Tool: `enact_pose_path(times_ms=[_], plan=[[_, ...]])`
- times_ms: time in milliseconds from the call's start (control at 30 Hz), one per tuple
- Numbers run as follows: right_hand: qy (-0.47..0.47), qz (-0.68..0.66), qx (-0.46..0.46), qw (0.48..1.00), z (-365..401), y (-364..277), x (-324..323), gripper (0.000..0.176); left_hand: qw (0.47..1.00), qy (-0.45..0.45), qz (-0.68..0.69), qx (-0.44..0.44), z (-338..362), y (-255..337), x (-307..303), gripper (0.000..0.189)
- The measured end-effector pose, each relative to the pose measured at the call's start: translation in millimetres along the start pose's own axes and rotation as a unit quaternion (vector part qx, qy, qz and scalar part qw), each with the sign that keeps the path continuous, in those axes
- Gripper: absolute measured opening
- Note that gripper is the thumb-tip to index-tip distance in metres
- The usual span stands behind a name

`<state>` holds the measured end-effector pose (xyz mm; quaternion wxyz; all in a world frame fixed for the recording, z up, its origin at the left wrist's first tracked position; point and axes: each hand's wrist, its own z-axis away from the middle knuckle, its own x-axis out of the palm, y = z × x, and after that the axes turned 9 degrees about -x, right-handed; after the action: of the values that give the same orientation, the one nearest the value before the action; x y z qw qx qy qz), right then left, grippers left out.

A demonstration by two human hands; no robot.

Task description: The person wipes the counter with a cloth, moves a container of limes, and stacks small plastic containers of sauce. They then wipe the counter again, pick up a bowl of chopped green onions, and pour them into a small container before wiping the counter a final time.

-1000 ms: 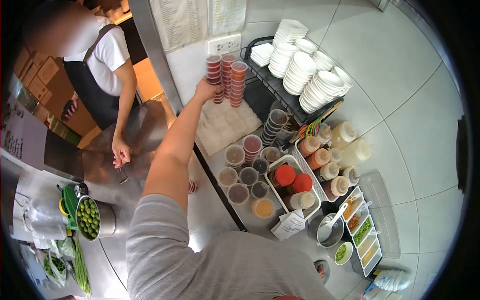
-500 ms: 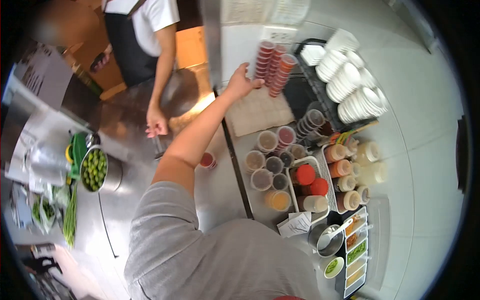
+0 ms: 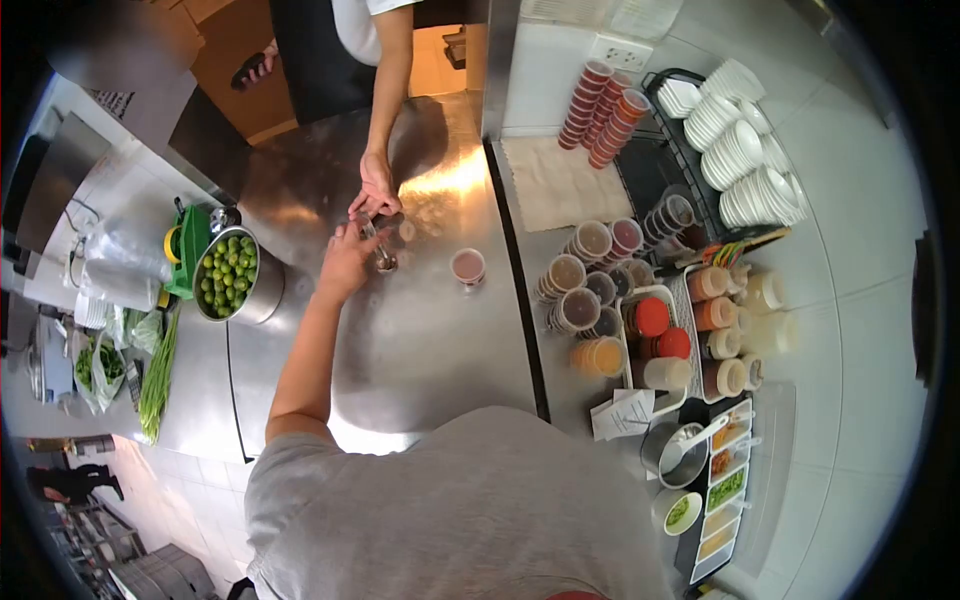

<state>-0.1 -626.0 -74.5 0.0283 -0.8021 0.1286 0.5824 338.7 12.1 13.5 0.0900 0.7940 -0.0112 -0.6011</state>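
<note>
Moved since the earlier frame: the left hand point(image 3: 345, 264) has left the stacked red cups point(image 3: 600, 115) by the wall and come down to the middle of the bench point(image 3: 420, 350). We now look more squarely down on the steel top. Bench: bare steel, carrying all items below. Steel pot point(image 3: 268, 292): at the left edge, full of limes. Sauce tubs point(image 3: 585, 290): filled and clustered on the right, well apart from the hands. Left hand: arm fully stretched, fingers curled at a small dark cup point(image 3: 384, 260); we cannot tell whether they grip it or only touch it. Right hand: out of view. Co-worker's hand point(image 3: 376, 188): just beyond, fingertips lowered toward the same spot. Sauce cup point(image 3: 467, 266): reddish contents, standing alone on the bench just to the right of the small dark cup, with no hand on it. Progress, as we judge it: the fetching from the stacks looks done and one cup is set out. The work at the small dark cup, between the two hands, seems under way and not finished.
</note>
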Motion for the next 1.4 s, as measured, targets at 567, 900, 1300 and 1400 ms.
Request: enact_pose_path(times_ms=[567, 900, 1300, 1400], plan=[[-0.026, -0.577, -0.004, 0.817, -107.7, -153.5, -111.7, 0.017, 0.82, -0.371, 0.427, 0.088, 42.6, 76.8, -41.8, 0.008], [-0.218, -0.798, 0.016, 0.561, -144.6, -224.1, -119.5, 0.035, 0.515, -0.516, 0.683, 0.03, 136.1, 294.5, -41.5, 0.02], [0.165, -0.487, 0.238, 0.824, -113.7, -78.0, -118.4, 0.028, 0.543, -0.502, 0.653, 0.163, 150.0, 300.5, -41.5, 0.022], [0.32, -0.256, 0.355, 0.84, -96.6, 30.8, -116.8, 0.028, 0.585, -0.47, 0.639, 0.172, 138.7, 286.1, -32.1, 0.02]])
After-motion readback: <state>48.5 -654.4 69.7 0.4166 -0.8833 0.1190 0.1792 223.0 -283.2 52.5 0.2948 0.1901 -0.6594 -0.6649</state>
